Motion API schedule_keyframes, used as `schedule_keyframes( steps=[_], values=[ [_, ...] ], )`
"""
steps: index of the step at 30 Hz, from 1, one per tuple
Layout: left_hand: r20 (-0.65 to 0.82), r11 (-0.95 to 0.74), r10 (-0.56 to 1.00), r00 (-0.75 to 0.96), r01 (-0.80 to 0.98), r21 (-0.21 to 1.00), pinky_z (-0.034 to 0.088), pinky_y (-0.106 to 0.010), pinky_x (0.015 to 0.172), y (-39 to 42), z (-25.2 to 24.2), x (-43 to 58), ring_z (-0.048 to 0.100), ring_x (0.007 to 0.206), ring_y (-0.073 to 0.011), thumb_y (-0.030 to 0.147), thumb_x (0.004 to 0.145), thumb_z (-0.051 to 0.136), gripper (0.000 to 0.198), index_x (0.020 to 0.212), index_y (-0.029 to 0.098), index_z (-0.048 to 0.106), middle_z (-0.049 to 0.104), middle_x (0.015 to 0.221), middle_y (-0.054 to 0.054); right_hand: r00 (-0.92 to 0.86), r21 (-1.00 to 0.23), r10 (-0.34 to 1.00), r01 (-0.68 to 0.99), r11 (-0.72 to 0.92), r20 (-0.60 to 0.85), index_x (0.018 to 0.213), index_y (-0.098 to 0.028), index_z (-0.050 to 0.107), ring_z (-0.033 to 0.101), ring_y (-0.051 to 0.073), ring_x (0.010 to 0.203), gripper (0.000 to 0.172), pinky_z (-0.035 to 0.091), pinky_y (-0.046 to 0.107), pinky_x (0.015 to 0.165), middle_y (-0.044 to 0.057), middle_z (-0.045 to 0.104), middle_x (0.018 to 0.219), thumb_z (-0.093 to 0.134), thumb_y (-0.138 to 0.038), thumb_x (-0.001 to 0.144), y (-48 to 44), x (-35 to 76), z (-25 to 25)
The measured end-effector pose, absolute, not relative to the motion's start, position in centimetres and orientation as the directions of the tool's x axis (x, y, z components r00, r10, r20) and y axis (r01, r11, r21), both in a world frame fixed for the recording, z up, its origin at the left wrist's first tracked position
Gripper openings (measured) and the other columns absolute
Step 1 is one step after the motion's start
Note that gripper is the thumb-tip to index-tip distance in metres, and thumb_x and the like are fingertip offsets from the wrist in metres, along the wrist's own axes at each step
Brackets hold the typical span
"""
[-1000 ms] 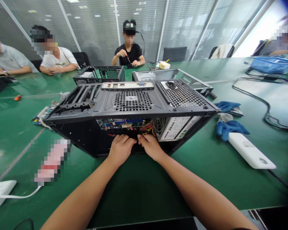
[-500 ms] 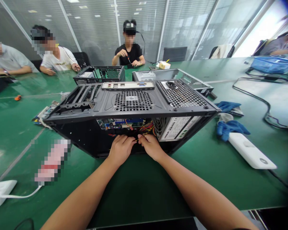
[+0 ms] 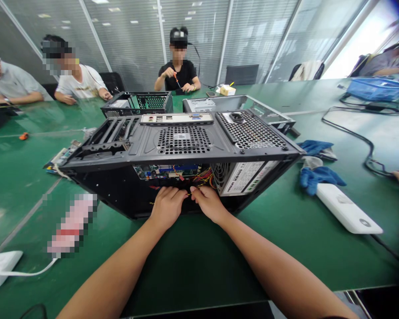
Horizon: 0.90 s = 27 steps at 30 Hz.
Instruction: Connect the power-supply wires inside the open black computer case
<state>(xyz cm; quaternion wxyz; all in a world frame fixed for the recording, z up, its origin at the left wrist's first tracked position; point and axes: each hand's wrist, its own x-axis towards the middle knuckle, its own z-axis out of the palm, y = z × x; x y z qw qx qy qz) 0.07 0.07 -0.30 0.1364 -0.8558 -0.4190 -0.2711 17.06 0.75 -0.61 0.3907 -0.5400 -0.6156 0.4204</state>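
A black computer case [image 3: 136, 146] lies on the table with its rear panel up and its open side towards me. My left hand [image 3: 168, 204] and my right hand [image 3: 206, 201] meet at that opening, each closed in a pinch on a thin yellow-and-black cable [image 3: 189, 194]. The cable shows only in the small gap between my fingertips. Behind my hands are the motherboard [image 3: 168, 171] and a bundle of coloured wires [image 3: 202, 178]. To their right sits the power supply [image 3: 248, 177] with a white label. The lower inside of the case is dark.
Two other cases [image 3: 138, 103] stand behind mine. On the right are blue gloves [image 3: 322, 176], a white power bank [image 3: 349, 208], a black cable [image 3: 355, 132] and a blue basket [image 3: 379, 90]. A circuit board [image 3: 61, 158] lies left. Across the table a person [image 3: 179, 66] holds a screwdriver.
My hands stay nearly in place, still pinching the cable. At the right edge, another person's hand has come further into view near the black cable.
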Motion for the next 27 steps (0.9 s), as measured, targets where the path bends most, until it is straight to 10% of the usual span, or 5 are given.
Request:
schedule_keyframes(
  steps=[27],
  values=[
    [0.656, -0.662, 0.59, 0.471, 0.747, 0.058, 0.05, -0.03, 0.075, -0.18, -0.77, -0.18, 0.06, 0.072, -0.0153, 0.024, 0.093, 0.053, 0.018, 0.082, 0.018, 0.066, 0.063, 0.075, -0.003, -0.077, -0.924, 0.994, 0.369, 0.105, 0.082, 0.058, -0.02, 0.054, 0.052, 0.015, 0.057, 0.04, 0.037, 0.027, 0.059, -0.001, 0.051, 0.054, 0.045, -0.045, 0.088, 0.76, 17.09, -0.55]
  ],
)
